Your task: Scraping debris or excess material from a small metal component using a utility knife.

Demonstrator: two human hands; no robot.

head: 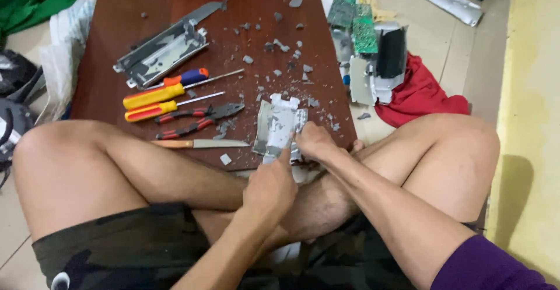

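Note:
I sit cross-legged at the near edge of a dark brown board. My left hand and my right hand both grip a bent grey metal casing piece that stands at the board's near edge. The left hand holds its lower edge with the thumb up against it. The right hand clamps its right side. Grey broken chips are scattered over the board beyond it.
Left of the casing lie a knife, red-handled pliers, yellow-handled screwdrivers and a grey metal bracket. Right of the board are green circuit boards, a black-and-white housing and a red cloth.

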